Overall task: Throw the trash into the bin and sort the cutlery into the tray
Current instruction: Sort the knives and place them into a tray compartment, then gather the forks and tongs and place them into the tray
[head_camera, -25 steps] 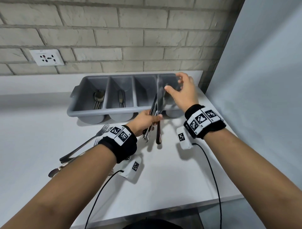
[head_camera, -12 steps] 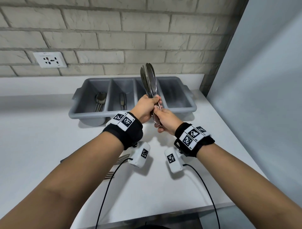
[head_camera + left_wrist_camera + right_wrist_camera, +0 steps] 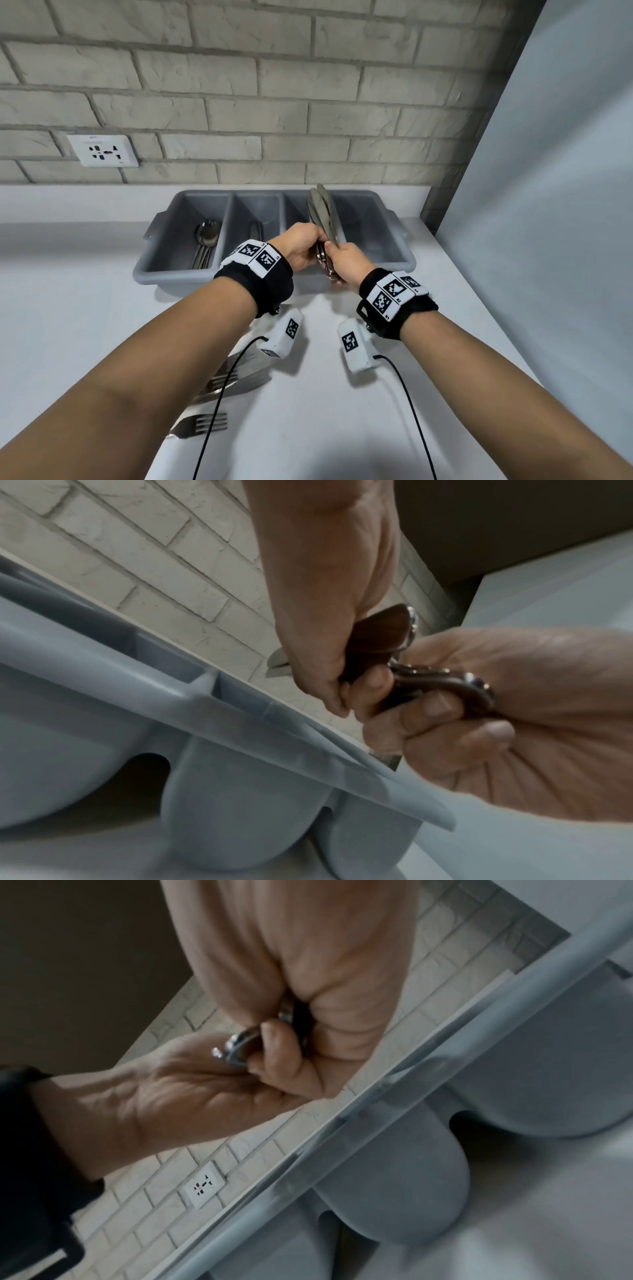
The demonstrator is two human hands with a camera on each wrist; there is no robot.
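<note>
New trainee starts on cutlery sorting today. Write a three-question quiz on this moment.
1. True or false: the forks are already in the gray cutlery tray.
2. What do the left hand and right hand hold together?
A. spoons
B. a bundle of knives
C. trash
3. Counting from the left, which tray compartment holds the spoons?

Key: 1 false, they lie on the white counter; 2 B; 3 the first.
</note>
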